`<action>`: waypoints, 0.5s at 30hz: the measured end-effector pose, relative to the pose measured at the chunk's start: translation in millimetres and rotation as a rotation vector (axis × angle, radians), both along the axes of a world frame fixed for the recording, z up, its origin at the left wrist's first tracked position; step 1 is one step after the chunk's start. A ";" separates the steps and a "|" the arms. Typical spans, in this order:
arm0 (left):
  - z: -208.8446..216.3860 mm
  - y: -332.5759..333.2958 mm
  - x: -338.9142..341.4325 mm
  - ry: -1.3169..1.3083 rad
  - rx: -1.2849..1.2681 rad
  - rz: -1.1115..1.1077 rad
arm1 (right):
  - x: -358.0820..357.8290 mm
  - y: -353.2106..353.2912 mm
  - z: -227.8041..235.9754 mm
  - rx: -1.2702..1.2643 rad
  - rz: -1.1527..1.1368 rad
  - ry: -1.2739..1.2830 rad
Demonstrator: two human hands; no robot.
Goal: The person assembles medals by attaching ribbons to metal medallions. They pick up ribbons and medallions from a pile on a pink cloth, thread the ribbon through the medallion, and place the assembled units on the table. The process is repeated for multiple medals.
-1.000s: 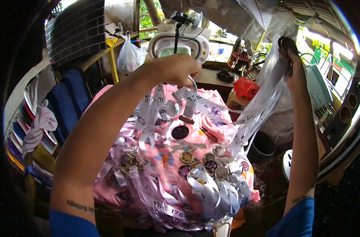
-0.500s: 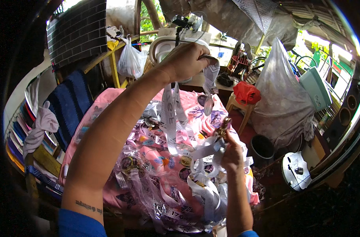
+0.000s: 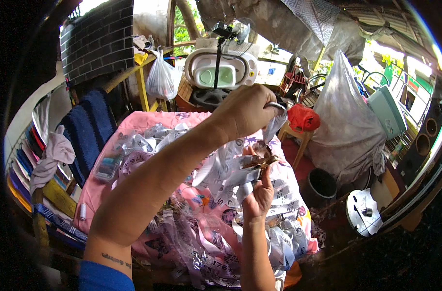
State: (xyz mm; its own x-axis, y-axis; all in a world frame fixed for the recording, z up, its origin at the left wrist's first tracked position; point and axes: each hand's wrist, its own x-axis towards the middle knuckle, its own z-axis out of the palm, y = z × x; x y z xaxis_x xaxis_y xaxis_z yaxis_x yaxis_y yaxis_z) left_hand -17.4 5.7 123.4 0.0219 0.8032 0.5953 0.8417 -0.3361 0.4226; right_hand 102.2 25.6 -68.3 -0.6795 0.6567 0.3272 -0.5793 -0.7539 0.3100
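My left hand (image 3: 247, 112) is raised over the table, closed around the top loop of a white-grey printed ribbon (image 3: 277, 123). Lower and slightly right, my right hand (image 3: 258, 201) grips a bunch of round metal medals (image 3: 260, 162), seen mostly edge-on, with their ribbons hanging over the fingers. Below both hands lies a pink patterned cloth (image 3: 97, 194) covering the table. Many more ribbons (image 3: 286, 194) and medals are spread across it. Some lie in clear plastic (image 3: 191, 230) near the front.
A clear box (image 3: 107, 167) and a thread spool (image 3: 82, 212) sit at the table's left side. A stool with a red plastic bag (image 3: 303, 118), a dark bucket (image 3: 322, 183) and a covered heap (image 3: 349, 121) stand to the right. Behind are a stand (image 3: 217, 65) and a baby bathtub (image 3: 250, 68).
My left hand has come down and slightly right with the ribbon. My right hand has moved left with the medals, bringing both hands closer together.
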 end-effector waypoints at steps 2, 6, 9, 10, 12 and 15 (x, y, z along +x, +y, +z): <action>-6.5 -7.5 0.7 -0.006 -0.039 -0.017 | 2.5 6.6 -2.4 0.101 -0.041 -0.008; -20.0 -40.9 17.8 -0.126 -0.188 -0.131 | 3.5 22.3 -16.7 0.211 -0.133 0.029; -41.6 -67.9 24.7 -0.323 -0.260 -0.143 | 5.4 19.5 -19.7 0.312 -0.298 -0.143; -43.1 -80.1 28.4 -0.428 -0.288 -0.145 | 9.1 18.2 -16.4 0.295 -0.317 -0.249; -58.8 -92.0 28.0 -0.601 -0.340 -0.174 | 18.5 20.4 -12.3 0.373 -0.452 -0.364; -68.9 -110.2 29.0 -0.782 -0.366 -0.328 | 38.0 6.2 35.4 0.545 -0.677 -0.706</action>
